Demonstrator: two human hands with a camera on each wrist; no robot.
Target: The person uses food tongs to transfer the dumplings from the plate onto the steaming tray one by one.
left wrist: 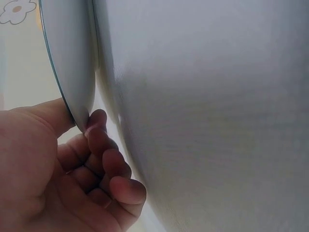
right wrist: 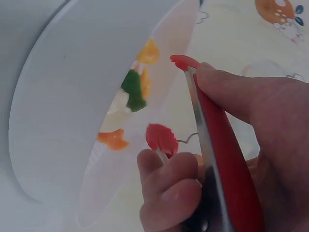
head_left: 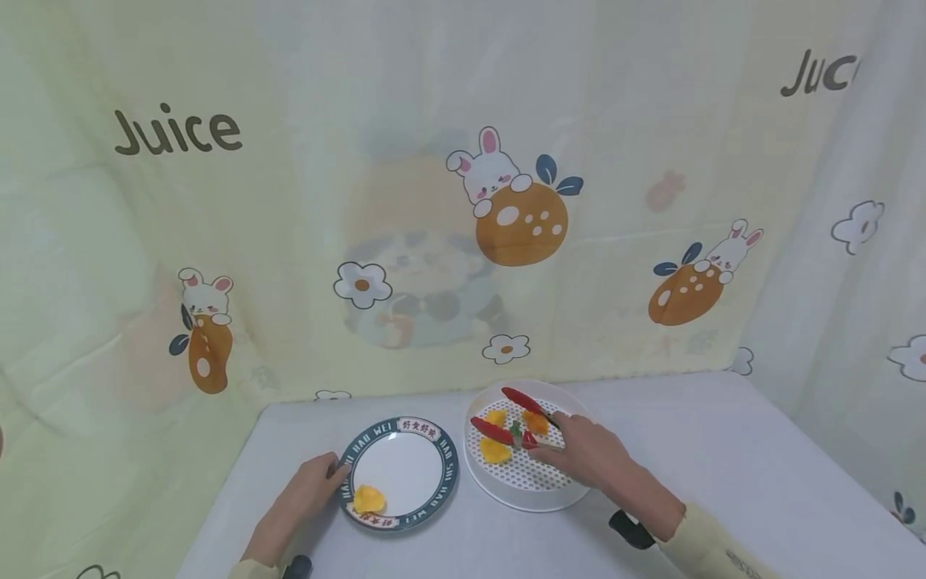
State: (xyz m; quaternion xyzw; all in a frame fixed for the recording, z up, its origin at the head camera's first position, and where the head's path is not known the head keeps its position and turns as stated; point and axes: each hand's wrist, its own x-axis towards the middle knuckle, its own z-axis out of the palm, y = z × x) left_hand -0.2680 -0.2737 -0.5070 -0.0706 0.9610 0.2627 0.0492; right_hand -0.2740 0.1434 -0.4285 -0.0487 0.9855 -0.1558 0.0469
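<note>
My left hand pinches the left rim of a round plate with a dark green patterned border, thumb above and curled fingers below in the left wrist view. One yellow piece lies on the plate's near left side. My right hand grips red-and-metal tongs over a white round basket with a perforated bottom. The tongs' red tips stand apart with nothing seen between them. Yellow pieces, an orange piece and a green piece lie in the basket.
A white cloth covers the table. Behind it hangs a pale curtain printed with rabbits and fruit, and it continues along both sides. Plate and basket stand close together, plate on the left. Dark bands sit at both wrists.
</note>
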